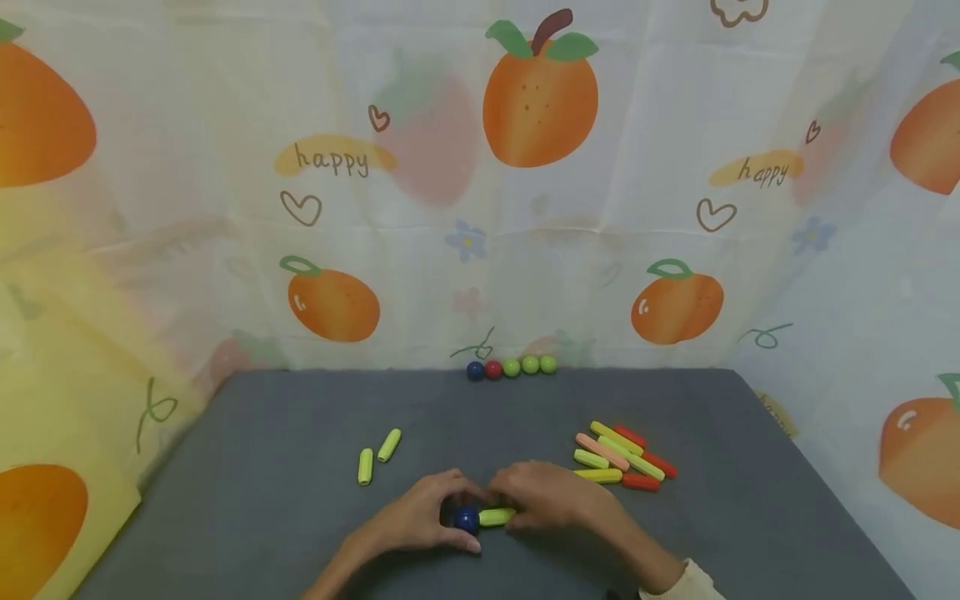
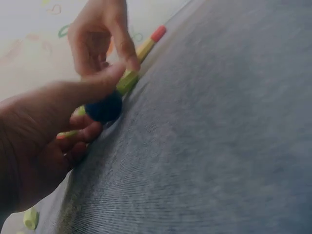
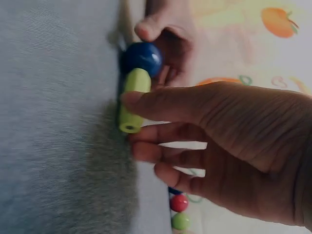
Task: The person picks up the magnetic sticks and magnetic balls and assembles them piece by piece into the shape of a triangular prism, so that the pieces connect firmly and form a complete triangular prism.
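My left hand (image 1: pixel 423 515) curls its thumb and fingers round a dark blue ball (image 1: pixel 466 522) low in the middle of the grey table. From the other side my right hand (image 1: pixel 551 497) pinches a short yellow-green stick (image 1: pixel 493 517) between thumb and fingers. One end of that stick meets the ball, and both lie in line close over the cloth. In the right wrist view the stick's free end (image 3: pixel 130 127) shows a small dark hole. The left thumb covers part of the blue ball (image 2: pixel 105 108) in the left wrist view.
Two loose yellow-green sticks (image 1: pixel 365 467) lie to the left. A pile of yellow, red, peach and green sticks (image 1: pixel 618 454) is right of my right hand. Along the far edge stands a row of balls: blue, red (image 1: pixel 492 369) and several green ones (image 1: pixel 530 364). A fruit-printed curtain (image 1: pixel 525 275) hangs behind.
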### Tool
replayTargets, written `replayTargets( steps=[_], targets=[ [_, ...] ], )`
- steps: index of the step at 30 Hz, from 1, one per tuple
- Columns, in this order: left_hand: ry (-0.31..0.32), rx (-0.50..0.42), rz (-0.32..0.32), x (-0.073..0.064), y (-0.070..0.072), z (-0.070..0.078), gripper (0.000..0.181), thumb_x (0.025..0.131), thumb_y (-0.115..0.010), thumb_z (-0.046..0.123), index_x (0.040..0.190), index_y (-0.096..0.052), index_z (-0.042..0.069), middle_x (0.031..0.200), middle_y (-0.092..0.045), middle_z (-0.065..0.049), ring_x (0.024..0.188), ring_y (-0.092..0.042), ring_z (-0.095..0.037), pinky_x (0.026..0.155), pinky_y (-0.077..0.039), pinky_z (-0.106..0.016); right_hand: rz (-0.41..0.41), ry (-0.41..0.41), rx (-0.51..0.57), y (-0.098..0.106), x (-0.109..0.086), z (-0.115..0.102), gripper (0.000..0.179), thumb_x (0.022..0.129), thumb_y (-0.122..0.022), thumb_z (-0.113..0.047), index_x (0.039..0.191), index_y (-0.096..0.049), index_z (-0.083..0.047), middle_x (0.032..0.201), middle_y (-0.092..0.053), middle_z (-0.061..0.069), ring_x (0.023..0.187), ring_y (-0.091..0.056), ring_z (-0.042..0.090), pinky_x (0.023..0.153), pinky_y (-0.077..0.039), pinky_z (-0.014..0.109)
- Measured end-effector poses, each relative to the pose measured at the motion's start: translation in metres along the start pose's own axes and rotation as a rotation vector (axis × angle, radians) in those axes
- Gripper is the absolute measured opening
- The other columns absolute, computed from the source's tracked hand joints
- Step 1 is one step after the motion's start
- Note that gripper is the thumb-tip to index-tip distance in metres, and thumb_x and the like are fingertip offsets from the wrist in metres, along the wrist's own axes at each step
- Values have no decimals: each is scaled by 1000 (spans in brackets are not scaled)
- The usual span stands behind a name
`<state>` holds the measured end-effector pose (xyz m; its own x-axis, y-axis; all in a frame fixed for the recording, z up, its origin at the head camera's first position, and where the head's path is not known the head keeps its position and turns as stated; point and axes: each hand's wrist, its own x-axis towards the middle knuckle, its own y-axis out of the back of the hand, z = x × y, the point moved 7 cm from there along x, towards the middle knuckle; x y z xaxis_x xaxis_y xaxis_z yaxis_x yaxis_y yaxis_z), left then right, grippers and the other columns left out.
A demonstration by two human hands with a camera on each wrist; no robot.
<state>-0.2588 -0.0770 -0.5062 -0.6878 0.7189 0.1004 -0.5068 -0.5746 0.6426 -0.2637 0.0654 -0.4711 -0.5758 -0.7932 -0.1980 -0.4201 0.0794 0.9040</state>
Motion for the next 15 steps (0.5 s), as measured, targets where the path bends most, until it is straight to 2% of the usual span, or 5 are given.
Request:
replayTargets(
  steps=[5,8,11,15],
  targets=[
    [-15,-58,-16,0,-5,-12,35,92,-81,39,123,-69,27,113,-63,4,96,-57,1,88,-52,-23,-34,-8,-6,0,-1,-2,18,90,-84,-18,101,-70,-17,91,-58,-9,75,-46,-4,69,-44,16],
    [-30,-54,4,-1,-7,-15,29,93,-80,41,118,-71,29,114,-64,6,98,-58,1,88,-52,-23,-46,3,-2,-4,-1,-3,16,92,-81,-19,99,-67,-17,90,-54,-10,74,-43,-4,68,-42,17],
    [-40,-44,11,-2,-8,-17,28,93,-80,42,118,-70,32,114,-63,8,100,-58,1,90,-51,-23,-51,10,49,-7,-2,-1,14,94,-79,-18,98,-65,-17,89,-53,-11,74,-44,-3,67,-42,18],
    [-47,-51,8,-3,-7,-19,24,96,-77,39,118,-71,34,116,-63,10,104,-58,1,94,-51,-26,-49,50,73,-11,0,4,10,100,-73,-23,103,-66,-17,93,-54,-11,76,-46,-4,68,-44,21]
  ],
)
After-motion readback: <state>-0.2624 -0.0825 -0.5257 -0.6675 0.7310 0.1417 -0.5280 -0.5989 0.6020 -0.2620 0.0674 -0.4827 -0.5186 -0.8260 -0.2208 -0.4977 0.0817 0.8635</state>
